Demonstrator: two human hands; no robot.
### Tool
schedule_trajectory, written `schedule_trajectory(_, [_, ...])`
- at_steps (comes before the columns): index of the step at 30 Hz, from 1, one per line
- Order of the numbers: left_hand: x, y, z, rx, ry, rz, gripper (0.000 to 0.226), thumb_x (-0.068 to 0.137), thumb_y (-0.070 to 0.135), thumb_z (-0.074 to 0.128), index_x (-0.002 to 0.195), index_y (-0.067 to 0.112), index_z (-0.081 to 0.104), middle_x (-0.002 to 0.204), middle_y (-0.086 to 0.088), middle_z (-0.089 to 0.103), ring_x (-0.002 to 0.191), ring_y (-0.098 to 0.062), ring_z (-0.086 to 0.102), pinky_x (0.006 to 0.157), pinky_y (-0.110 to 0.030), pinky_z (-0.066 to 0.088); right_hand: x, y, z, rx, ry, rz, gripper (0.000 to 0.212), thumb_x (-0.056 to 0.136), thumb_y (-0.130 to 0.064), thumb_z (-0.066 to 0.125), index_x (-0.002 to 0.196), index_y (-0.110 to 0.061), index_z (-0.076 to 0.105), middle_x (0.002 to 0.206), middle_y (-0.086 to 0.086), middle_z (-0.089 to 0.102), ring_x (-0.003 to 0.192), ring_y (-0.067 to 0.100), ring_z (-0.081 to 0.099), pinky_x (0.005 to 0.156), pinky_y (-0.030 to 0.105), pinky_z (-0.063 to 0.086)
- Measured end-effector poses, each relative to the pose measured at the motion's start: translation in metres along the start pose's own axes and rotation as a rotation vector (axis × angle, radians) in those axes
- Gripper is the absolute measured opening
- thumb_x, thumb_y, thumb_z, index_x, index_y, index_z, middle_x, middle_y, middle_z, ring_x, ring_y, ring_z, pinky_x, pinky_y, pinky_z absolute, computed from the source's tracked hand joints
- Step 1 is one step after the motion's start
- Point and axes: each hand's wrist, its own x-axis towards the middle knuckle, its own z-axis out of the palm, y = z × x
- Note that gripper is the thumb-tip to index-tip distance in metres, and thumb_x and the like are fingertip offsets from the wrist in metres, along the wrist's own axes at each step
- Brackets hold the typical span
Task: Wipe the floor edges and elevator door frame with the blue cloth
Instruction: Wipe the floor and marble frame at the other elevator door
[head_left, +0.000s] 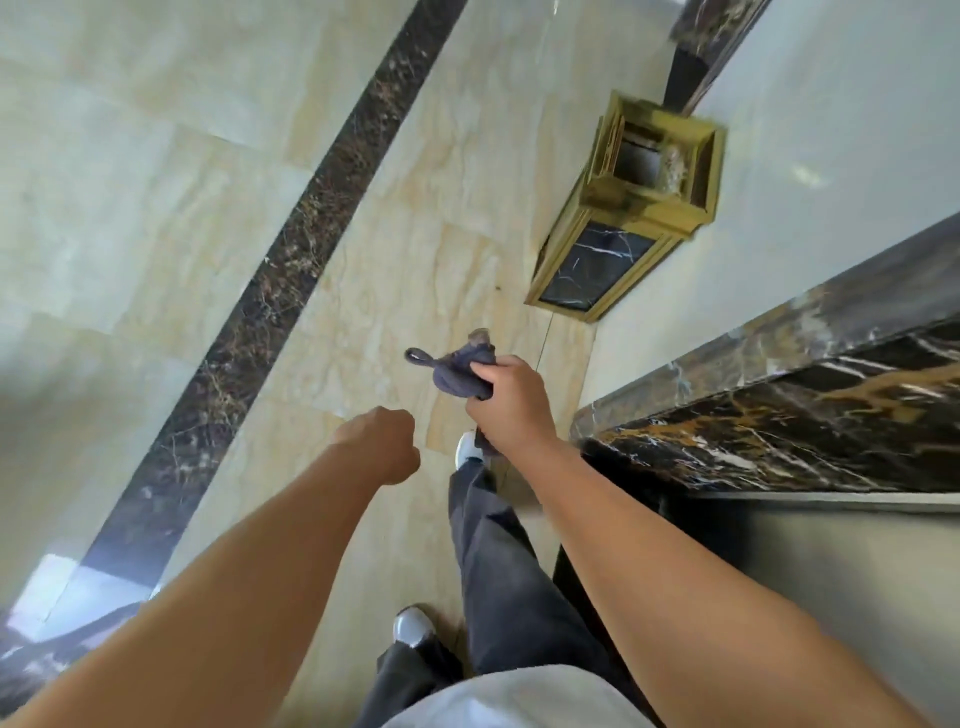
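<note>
The blue cloth (460, 370) is bunched into a dark wad with a small loop sticking out on its left. My right hand (511, 402) is shut on it, held in the air above the beige marble floor (431, 249). My left hand (384, 441) hangs a little lower and to the left, fingers curled into a fist with nothing in it. The elevator door frame (769, 415), dark marble with gold and white veins, runs along the right, just beside my right forearm. Below it lies the grey metal elevator door (841, 571).
A gold-framed bin (623, 208) with black marble panels stands against the pale wall (831, 130) ahead on the right. A dark marble border strip (291, 270) crosses the floor diagonally on the left. My legs in dark trousers and grey shoes (467, 449) are below the hands.
</note>
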Motion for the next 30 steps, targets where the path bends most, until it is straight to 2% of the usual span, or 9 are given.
schedule_trajectory(3, [0.040, 0.009, -0.059, -0.013, 0.003, 0.047, 0.031, 0.091, 0.033, 0.051, 0.116, 0.017, 0.058, 0.116, -0.007, 0.060, 0.098, -0.027, 0.061, 0.075, -0.032, 0.049, 0.069, -0.009, -0.026, -0.021, 0.011, 0.000, 0.033, 0.079, -0.004, 0.063, 0.111, -0.002, 0.067, 0.108, 0.017, 0.060, 0.094, 0.032, 0.059, 0.071, 0.032, 0.047])
schedule_trajectory(5, [0.074, 0.019, -0.106, -0.037, 0.026, 0.058, 0.027, 0.091, 0.031, 0.049, 0.112, 0.018, 0.058, 0.113, -0.006, 0.059, 0.089, -0.025, 0.057, 0.069, -0.031, 0.044, 0.123, -0.015, -0.048, -0.017, 0.012, 0.012, 0.041, 0.077, -0.005, 0.066, 0.119, -0.003, 0.064, 0.115, 0.014, 0.058, 0.100, 0.030, 0.059, 0.072, 0.027, 0.043])
schedule_trajectory(8, [0.109, 0.032, -0.172, -0.037, 0.028, 0.076, 0.027, 0.091, 0.031, 0.048, 0.112, 0.018, 0.057, 0.113, -0.005, 0.058, 0.087, -0.023, 0.054, 0.069, -0.031, 0.043, 0.187, -0.029, -0.082, 0.008, 0.044, 0.067, 0.051, 0.073, -0.008, 0.071, 0.123, -0.005, 0.062, 0.118, 0.009, 0.056, 0.102, 0.024, 0.058, 0.073, 0.023, 0.041])
schedule_trajectory(13, [0.180, 0.052, -0.287, -0.007, 0.139, 0.128, 0.028, 0.092, 0.029, 0.046, 0.113, 0.016, 0.057, 0.114, -0.006, 0.060, 0.101, -0.025, 0.060, 0.077, -0.031, 0.048, 0.295, -0.050, -0.139, 0.067, 0.052, 0.086, 0.051, 0.067, -0.014, 0.076, 0.115, -0.008, 0.061, 0.114, 0.005, 0.056, 0.080, 0.015, 0.056, 0.042, 0.009, 0.035])
schedule_trajectory(18, [0.258, 0.062, -0.368, 0.054, 0.149, 0.181, 0.027, 0.091, 0.030, 0.047, 0.112, 0.017, 0.057, 0.112, -0.005, 0.060, 0.097, -0.024, 0.060, 0.077, -0.032, 0.050, 0.390, -0.048, -0.174, 0.077, 0.150, 0.095, 0.041, 0.070, -0.011, 0.070, 0.109, -0.004, 0.059, 0.107, 0.008, 0.060, 0.091, 0.019, 0.060, 0.052, 0.004, 0.034])
schedule_trajectory(22, [0.344, 0.062, -0.422, 0.093, 0.118, 0.236, 0.027, 0.091, 0.032, 0.049, 0.113, 0.019, 0.058, 0.114, -0.005, 0.060, 0.100, -0.025, 0.060, 0.081, -0.033, 0.051, 0.485, -0.036, -0.186, 0.014, 0.194, 0.144, 0.033, 0.066, -0.008, 0.067, 0.098, -0.001, 0.062, 0.101, 0.012, 0.061, 0.093, 0.024, 0.061, 0.059, 0.010, 0.028])
schedule_trajectory(25, [0.413, 0.062, -0.478, 0.134, 0.085, 0.296, 0.026, 0.090, 0.030, 0.049, 0.111, 0.018, 0.057, 0.112, -0.005, 0.059, 0.097, -0.025, 0.060, 0.080, -0.033, 0.051, 0.560, -0.036, -0.201, 0.026, 0.219, 0.232, 0.051, 0.071, -0.010, 0.069, 0.122, -0.006, 0.060, 0.119, 0.012, 0.058, 0.109, 0.025, 0.058, 0.079, 0.020, 0.043])
schedule_trajectory(27, [0.444, 0.065, -0.517, 0.215, 0.045, 0.343, 0.025, 0.090, 0.027, 0.048, 0.111, 0.017, 0.056, 0.110, -0.005, 0.059, 0.094, -0.024, 0.060, 0.076, -0.032, 0.050, 0.597, -0.040, -0.215, 0.009, 0.228, 0.295, 0.061, 0.075, -0.011, 0.071, 0.134, -0.011, 0.053, 0.128, 0.009, 0.054, 0.117, 0.024, 0.055, 0.090, 0.024, 0.045])
schedule_trajectory(30, [0.495, 0.082, -0.585, 0.295, 0.025, 0.395, 0.025, 0.088, 0.024, 0.049, 0.111, 0.016, 0.057, 0.108, -0.005, 0.058, 0.093, -0.024, 0.061, 0.076, -0.032, 0.050, 0.657, -0.045, -0.240, 0.004, 0.250, 0.399, 0.061, 0.076, -0.013, 0.072, 0.134, -0.013, 0.053, 0.128, 0.008, 0.054, 0.116, 0.025, 0.055, 0.092, 0.025, 0.046])
